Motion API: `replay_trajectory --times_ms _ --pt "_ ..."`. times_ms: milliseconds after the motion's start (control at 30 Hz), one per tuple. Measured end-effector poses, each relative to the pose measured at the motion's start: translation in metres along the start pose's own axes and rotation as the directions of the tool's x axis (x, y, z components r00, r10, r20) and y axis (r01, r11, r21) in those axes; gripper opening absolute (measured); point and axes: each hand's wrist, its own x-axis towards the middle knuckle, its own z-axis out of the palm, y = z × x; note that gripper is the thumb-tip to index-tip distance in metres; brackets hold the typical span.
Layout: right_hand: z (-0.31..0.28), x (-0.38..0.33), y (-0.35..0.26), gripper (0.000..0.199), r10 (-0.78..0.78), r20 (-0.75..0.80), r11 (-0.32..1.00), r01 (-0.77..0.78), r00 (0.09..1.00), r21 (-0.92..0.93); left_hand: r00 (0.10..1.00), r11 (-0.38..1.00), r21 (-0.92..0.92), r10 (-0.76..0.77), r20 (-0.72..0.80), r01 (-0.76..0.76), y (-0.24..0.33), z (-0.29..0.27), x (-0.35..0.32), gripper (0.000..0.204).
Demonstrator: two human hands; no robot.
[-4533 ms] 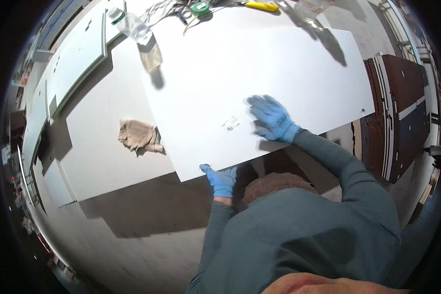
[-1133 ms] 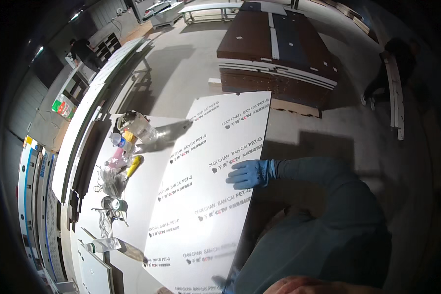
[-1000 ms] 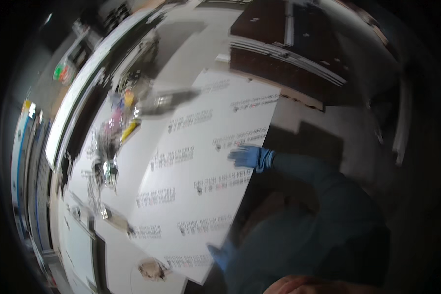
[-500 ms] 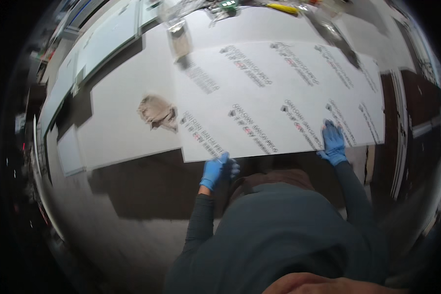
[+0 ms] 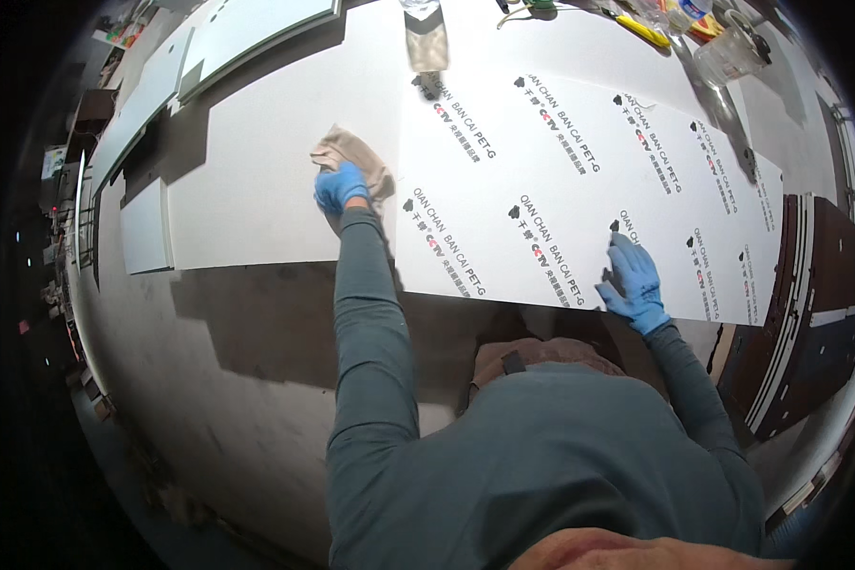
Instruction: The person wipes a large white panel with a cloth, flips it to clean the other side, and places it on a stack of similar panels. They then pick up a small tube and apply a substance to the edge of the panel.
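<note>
My left hand (image 5: 340, 187), in a blue glove, is closed on a crumpled beige cloth (image 5: 353, 150). The cloth lies on a plain white surface (image 5: 266, 190), beside the left edge of a white panel. Rows of dark and red print cover this panel (image 5: 541, 185). Its near edge juts out in front of my body. My right hand (image 5: 636, 285), gloved in blue too, rests on the panel near that edge with its fingers stretched out and holds nothing.
Pale boards (image 5: 247, 43) lie at the back left, a smaller board (image 5: 147, 228) at the left edge. Along the far side are a clear plastic container (image 5: 426, 38), a yellow utility knife (image 5: 642, 30) and a clear jar (image 5: 731, 57). Dark brown boards (image 5: 784, 304) stand at the right.
My left hand has gone from the panel's near edge out to the cloth and taken hold of it. My right hand stays on the panel. The whole view has shifted.
</note>
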Motion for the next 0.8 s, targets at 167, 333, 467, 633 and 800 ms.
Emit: replay_trajectory --times_ms 167,333,467,633,800 --pt "-0.004 0.038 -0.038 0.059 -0.057 -0.096 0.994 0.065 0.994 0.09 0.969 0.739 -0.628 0.155 -0.194 -0.244 0.048 -0.049 0.011 0.031" --pt "-0.017 0.11 -0.075 0.05 -0.17 -0.196 0.97 0.199 0.966 0.142 0.905 0.315 -0.948 0.387 0.176 0.05 0.084 -0.055 -0.069 0.028" --pt "0.002 0.173 -0.093 0.052 -0.271 -0.326 0.94 0.322 0.906 0.113 0.748 0.65 -0.742 0.411 0.521 0.16 0.033 -0.045 -0.186 0.06" --pt "0.072 0.243 -0.099 0.077 -0.289 -0.146 0.955 0.275 0.946 -0.107 0.753 0.748 -0.299 0.647 0.125 -0.593 -0.064 -0.059 -0.226 0.078" --pt "0.127 0.279 -0.085 0.084 -0.235 0.014 0.95 0.233 0.972 -0.206 0.587 0.596 0.051 0.767 0.258 -0.801 -0.113 -0.05 -0.207 0.087"
